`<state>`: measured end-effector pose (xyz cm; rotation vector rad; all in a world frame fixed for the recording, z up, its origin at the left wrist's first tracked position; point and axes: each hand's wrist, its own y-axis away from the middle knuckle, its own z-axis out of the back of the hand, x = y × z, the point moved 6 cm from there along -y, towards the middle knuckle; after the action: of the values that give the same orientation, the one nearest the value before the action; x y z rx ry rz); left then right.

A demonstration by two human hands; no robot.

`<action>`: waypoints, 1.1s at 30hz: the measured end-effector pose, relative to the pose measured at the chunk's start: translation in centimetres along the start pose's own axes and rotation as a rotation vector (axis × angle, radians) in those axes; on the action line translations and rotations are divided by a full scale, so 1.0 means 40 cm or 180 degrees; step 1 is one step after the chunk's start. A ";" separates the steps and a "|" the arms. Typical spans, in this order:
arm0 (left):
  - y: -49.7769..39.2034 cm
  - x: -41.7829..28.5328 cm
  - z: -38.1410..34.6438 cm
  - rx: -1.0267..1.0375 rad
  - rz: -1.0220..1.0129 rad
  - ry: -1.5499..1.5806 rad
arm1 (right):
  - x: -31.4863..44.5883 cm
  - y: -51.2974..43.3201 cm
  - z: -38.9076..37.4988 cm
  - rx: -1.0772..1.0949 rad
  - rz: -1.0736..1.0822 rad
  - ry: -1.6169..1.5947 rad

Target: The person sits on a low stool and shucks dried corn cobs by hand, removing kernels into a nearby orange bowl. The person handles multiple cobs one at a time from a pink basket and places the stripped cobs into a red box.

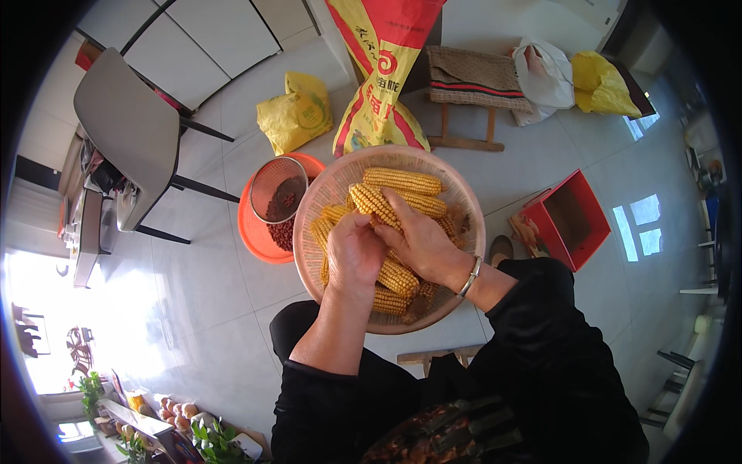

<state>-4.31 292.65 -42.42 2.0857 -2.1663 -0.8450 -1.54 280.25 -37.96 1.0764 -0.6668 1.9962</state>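
A dried yellow corn cob (373, 202) is held between my two hands over a round pink plastic basket (472, 232). My right hand (422, 240), with a metal bracelet at its wrist, lies along the cob's right side, fingers wrapped over it. My left hand (355, 249) is curled at the cob's lower end, touching my right hand; its fingertips are partly hidden. Several more cobs, among them one at the top (403, 180) and one below my hands (397, 277), lie in the basket with some brown husk bits.
Left of the basket, an orange basin (255, 246) holds dark red beans (280, 235) and a round sieve (272, 190). A yellow-red sack (382, 75) stands behind. A grey chair (130, 127) is at left, a red box (571, 220) at right, and a cloth-covered stool (475, 78) at the back.
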 end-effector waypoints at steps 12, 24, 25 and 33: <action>0.003 0.008 -0.004 0.0069 -0.0197 0.0020 | 0.002 0.001 -0.006 0.0024 -0.0025 0.0182; 0.011 0.010 -0.014 0.0053 -0.0263 0.0018 | -0.004 -0.002 -0.010 -0.0157 0.0263 0.0013; 0.009 0.013 -0.012 0.0043 -0.0230 0.0047 | -0.005 -0.001 -0.010 -0.0167 0.0254 0.0021; 0.016 0.016 0.004 -0.0148 -0.0382 -0.0289 | -0.003 0.013 -0.021 0.0015 0.0012 0.0242</action>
<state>-5.03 292.07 -42.53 2.2152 -2.0583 -1.0098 -2.31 280.52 -38.53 0.9973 -0.6249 2.0322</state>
